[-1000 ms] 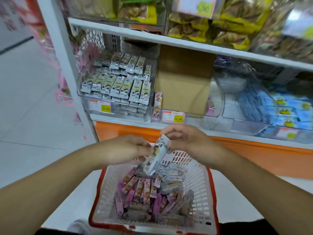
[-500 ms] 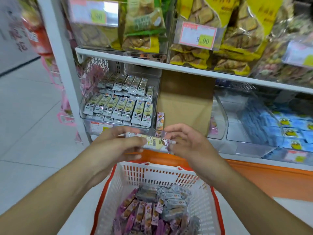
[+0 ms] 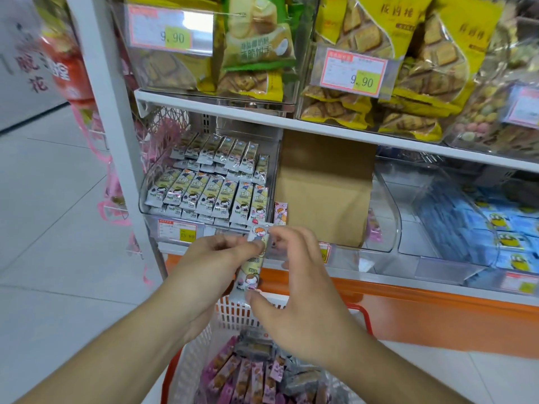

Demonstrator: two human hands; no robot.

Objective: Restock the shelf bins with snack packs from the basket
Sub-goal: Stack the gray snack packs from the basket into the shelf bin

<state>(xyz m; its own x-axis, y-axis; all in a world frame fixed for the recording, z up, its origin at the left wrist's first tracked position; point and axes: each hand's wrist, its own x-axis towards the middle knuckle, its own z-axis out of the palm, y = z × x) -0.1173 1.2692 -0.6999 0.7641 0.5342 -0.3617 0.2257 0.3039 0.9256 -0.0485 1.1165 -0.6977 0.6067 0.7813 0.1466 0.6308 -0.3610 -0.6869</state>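
A long white-and-yellow snack pack (image 3: 254,258) stands nearly upright between both hands, just in front of the shelf. My left hand (image 3: 211,269) pinches its upper left side. My right hand (image 3: 294,290) grips its top with the fingers and its bottom end with the thumb. Below sits the white basket (image 3: 233,314) with a red rim, holding several pink and grey snack packs (image 3: 248,377). Behind the hands, a clear shelf bin (image 3: 151,211) is filled with rows of matching white-and-yellow packs (image 3: 215,191).
A brown cardboard box (image 3: 323,188) stands in the neighbouring clear bin, with a pink pack (image 3: 280,212) beside it. Blue packs (image 3: 507,225) fill the bin on the right. Yellow cookie bags (image 3: 379,71) crowd the upper shelf. An orange base (image 3: 437,313) runs under the shelf; pale floor lies left.
The pack has been lifted from the basket and turned from lying sideways between the hands to nearly upright. The view has tilted up and closer to the shelf.
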